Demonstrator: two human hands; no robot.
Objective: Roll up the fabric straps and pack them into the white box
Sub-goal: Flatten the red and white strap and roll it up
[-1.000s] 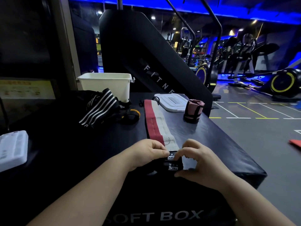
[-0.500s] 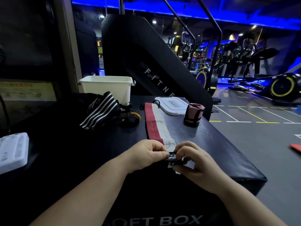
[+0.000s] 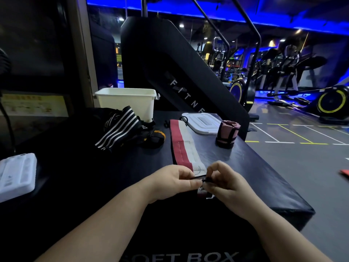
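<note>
Your left hand [image 3: 175,180] and right hand [image 3: 226,184] meet at the near end of the red-and-white strap [image 3: 183,146]. Each pinches its dark end tab between thumb and curled fingertips, and the two hands almost touch. That two-sided pinch looks meant to square up the end so the first turn of the roll starts tight. A small label hangs just below your fingers.

The rest of the strap lies flat and straight, running away from you across the black padded block [image 3: 255,167], so the roll has a clean lane forward. Its far end reaches the white lid [image 3: 203,122], and I cannot tell whether it touches it.

To the right of that lane a pink strap [image 3: 227,134], already rolled, stands upright near the lid and close to the block's right edge, which drops to the gym floor. Keep your right elbow inside that edge.

To the left, a loose pile of striped straps [image 3: 120,127] lies between the lane and the white box [image 3: 126,104]. The box stands open at the back, so your path to it passes over that pile. A white device [image 3: 17,174] sits well apart at the far left.
</note>
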